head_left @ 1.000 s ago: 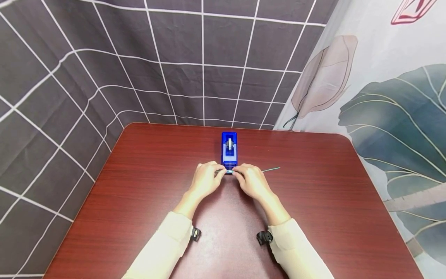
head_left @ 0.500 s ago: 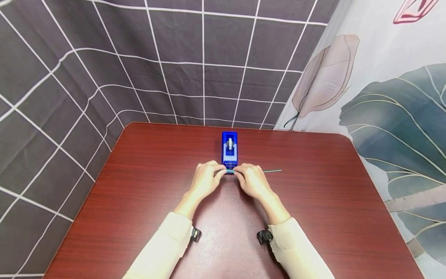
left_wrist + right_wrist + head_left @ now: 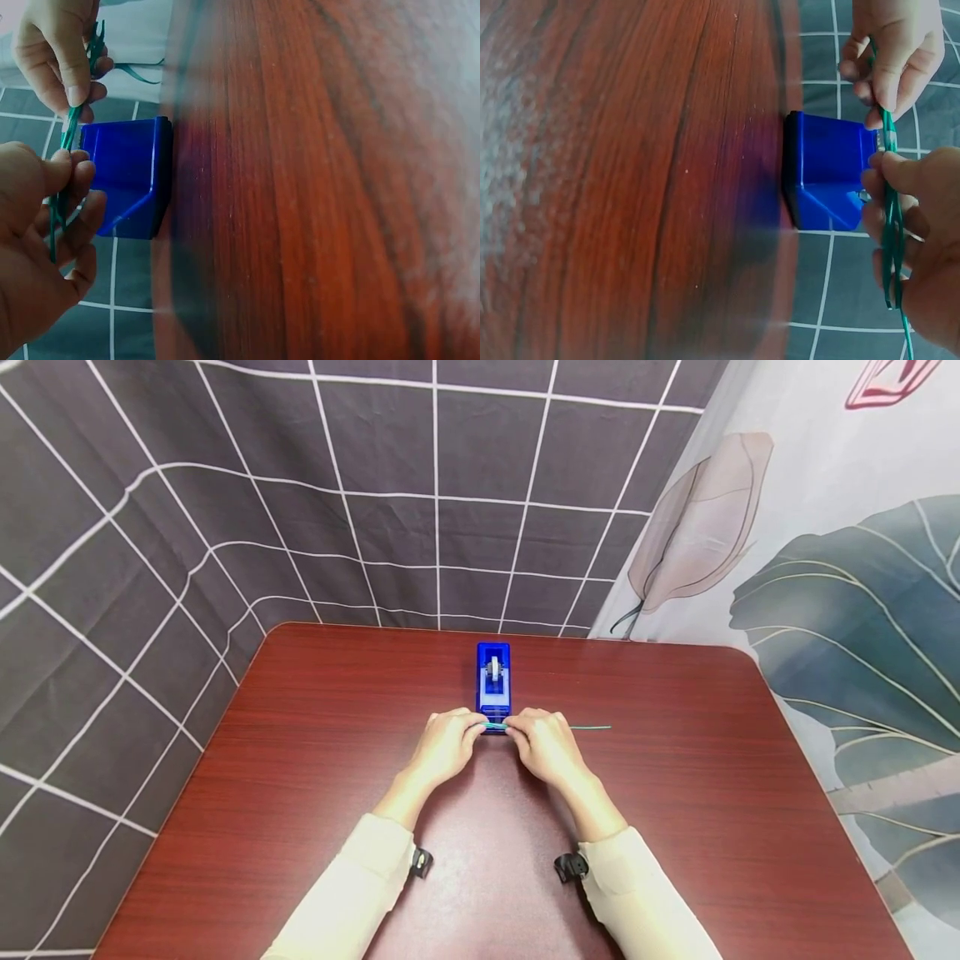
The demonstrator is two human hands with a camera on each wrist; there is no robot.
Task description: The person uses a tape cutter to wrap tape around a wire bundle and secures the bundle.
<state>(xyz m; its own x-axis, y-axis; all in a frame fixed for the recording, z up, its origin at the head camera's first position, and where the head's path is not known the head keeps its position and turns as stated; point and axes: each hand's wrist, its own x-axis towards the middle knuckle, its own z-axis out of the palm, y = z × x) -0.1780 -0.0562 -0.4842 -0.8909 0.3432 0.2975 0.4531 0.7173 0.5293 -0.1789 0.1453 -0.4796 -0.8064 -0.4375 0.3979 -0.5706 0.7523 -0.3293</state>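
Both hands hold a folded bundle of thin green strands [image 3: 496, 725] crosswise at the near end of a blue tape dispenser [image 3: 495, 700]. My left hand [image 3: 444, 745] pinches it between thumb and fingers on the left. Close by on the right, my right hand [image 3: 549, 747] pinches the same bundle, leaving a short stretch visible between the fingertips. In the right wrist view, looped strands [image 3: 891, 240] run along the right palm, and a pale shiny patch shows on the bundle between the hands. One loose strand [image 3: 591, 727] sticks out past the right hand.
The dispenser carries a roll of tape [image 3: 494, 669] and stands on a reddish-brown wooden table [image 3: 337, 693] near its back edge. Behind hangs a grey cloth with white grid lines [image 3: 390, 452]; a leaf-patterned curtain [image 3: 847, 610] is at the right.
The right hand has shifted slightly to the right. The loose strand, tilted upward a second ago, now lies level and reaches further right. Between the fingertips, the bundle now looks greener.
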